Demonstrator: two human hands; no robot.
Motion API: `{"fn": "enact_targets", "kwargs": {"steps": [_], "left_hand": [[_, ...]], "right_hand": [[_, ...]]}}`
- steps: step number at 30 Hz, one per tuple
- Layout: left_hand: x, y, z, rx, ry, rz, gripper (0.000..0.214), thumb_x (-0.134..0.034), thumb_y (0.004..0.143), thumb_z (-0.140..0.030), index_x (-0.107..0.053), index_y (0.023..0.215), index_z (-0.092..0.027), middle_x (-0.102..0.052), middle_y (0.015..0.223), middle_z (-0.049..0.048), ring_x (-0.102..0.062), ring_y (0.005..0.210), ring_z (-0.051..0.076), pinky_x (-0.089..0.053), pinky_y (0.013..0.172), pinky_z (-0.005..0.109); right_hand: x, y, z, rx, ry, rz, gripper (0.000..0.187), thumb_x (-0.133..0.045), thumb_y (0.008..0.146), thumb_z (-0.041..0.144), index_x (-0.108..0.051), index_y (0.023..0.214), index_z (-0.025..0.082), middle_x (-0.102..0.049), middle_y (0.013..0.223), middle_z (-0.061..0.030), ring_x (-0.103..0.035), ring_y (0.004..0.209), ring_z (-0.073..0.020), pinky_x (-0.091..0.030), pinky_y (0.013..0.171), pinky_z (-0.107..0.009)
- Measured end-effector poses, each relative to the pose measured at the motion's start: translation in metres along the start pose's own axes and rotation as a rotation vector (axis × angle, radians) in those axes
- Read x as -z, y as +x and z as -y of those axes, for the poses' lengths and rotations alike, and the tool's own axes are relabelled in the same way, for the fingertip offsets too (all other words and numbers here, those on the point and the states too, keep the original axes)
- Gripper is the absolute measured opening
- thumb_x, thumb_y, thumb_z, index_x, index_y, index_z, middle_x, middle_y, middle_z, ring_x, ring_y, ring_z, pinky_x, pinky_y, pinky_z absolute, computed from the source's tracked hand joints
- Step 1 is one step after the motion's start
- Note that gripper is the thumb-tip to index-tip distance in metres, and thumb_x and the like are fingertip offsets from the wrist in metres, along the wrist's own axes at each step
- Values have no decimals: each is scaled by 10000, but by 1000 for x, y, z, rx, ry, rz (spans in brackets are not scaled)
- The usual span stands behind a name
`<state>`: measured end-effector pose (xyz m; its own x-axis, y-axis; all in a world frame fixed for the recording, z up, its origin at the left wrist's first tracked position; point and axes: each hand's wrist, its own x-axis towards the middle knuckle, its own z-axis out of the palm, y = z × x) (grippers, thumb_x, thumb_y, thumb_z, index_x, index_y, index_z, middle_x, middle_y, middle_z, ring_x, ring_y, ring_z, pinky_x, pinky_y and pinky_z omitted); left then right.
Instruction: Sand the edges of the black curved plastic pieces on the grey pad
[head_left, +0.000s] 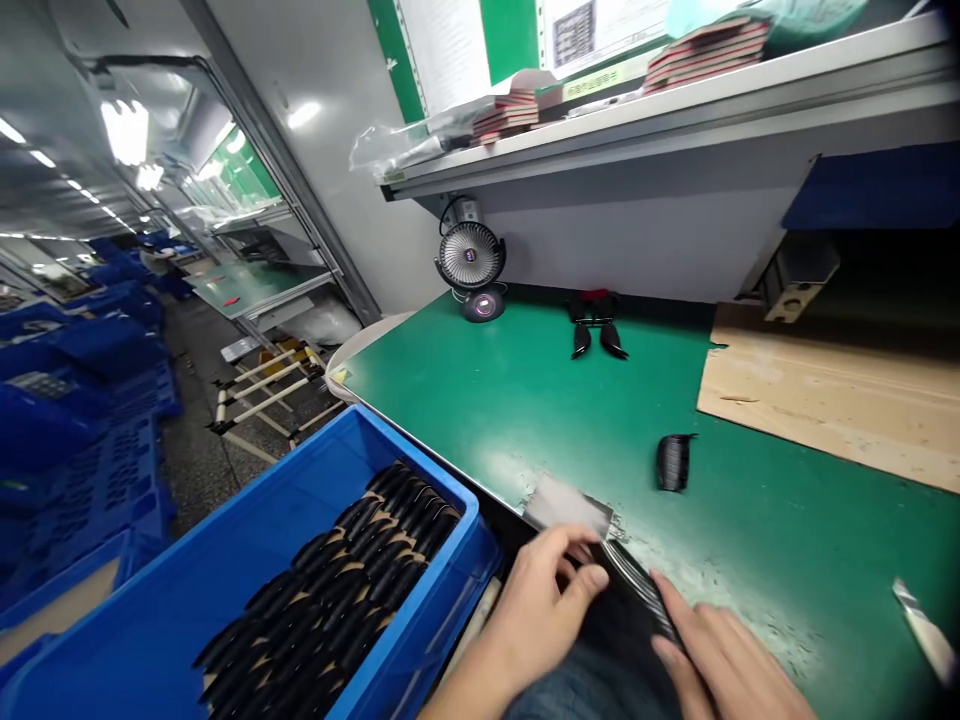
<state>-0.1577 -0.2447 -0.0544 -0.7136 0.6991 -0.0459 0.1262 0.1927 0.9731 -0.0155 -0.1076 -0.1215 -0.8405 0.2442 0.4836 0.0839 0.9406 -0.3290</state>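
Note:
My left hand (544, 600) and my right hand (720, 655) are together at the near edge of the green table (517, 400), both gripping a bundle of thin black strips (637, 580) held edge-on. The left fingers pinch its far end beside a grey worn patch (566, 503) on the mat. The right fingers lie along the bundle's near side. To my left a blue crate (247, 520) holds rows of several black curved parts (352, 590) with tan undersides.
A small black ribbed stack (673, 462) lies mid-table. Black clips (596, 335) and a small desk fan (471, 256) stand at the back. Cardboard sheet (832, 390) covers the right side. A shelf (675, 110) above carries stacked red-edged pads. Blue crates (82, 420) line the aisle at left.

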Motion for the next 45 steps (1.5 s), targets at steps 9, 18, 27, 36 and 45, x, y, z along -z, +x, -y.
{"fn": "enact_targets", "kwargs": {"steps": [9, 18, 27, 36, 45], "left_hand": [[73, 98, 50, -129, 410, -614, 154, -449, 898, -229, -549, 999, -173, -608, 904, 46, -577, 820, 154, -444, 780, 276], [64, 110, 67, -47, 486, -806, 96, -474, 885, -231, -561, 921, -211, -623, 795, 18, -576, 715, 168, -380, 655, 266], [62, 113, 73, -64, 489, -869, 107, -457, 899, -238, -548, 944, -203, -630, 798, 27, -596, 722, 170, -409, 671, 258], [59, 111, 70, -58, 533, -844, 79, -487, 881, -218, -561, 904, -207, -629, 821, 22, -576, 710, 159, -375, 621, 247], [55, 112, 69, -46, 551, -850, 96, -465, 893, -226, -554, 925, -205, -629, 836, 25, -575, 716, 157, -381, 621, 243]], "right_hand": [[-29, 58, 15, 22, -204, 123, 432, -348, 976, 319, -401, 1349, 109, -477, 768, -48, -464, 706, -200, -413, 618, -319], [-26, 71, 23, 216, -340, 223, 634, -382, 775, -7, -356, 1396, 120, -493, 837, -83, -437, 764, -231, -404, 655, -351], [-24, 70, 26, 263, -337, 217, 617, -347, 766, -10, -384, 1370, 112, -513, 845, -91, -444, 756, -227, -392, 648, -346], [-24, 79, 14, 149, -310, 240, 433, -363, 965, 295, -424, 1337, 83, -489, 761, -66, -431, 710, -235, -388, 643, -380], [-22, 55, 13, 66, -164, 204, 491, -338, 978, 309, -308, 1427, 112, -462, 748, -53, -409, 702, -224, -399, 648, -377]]}}
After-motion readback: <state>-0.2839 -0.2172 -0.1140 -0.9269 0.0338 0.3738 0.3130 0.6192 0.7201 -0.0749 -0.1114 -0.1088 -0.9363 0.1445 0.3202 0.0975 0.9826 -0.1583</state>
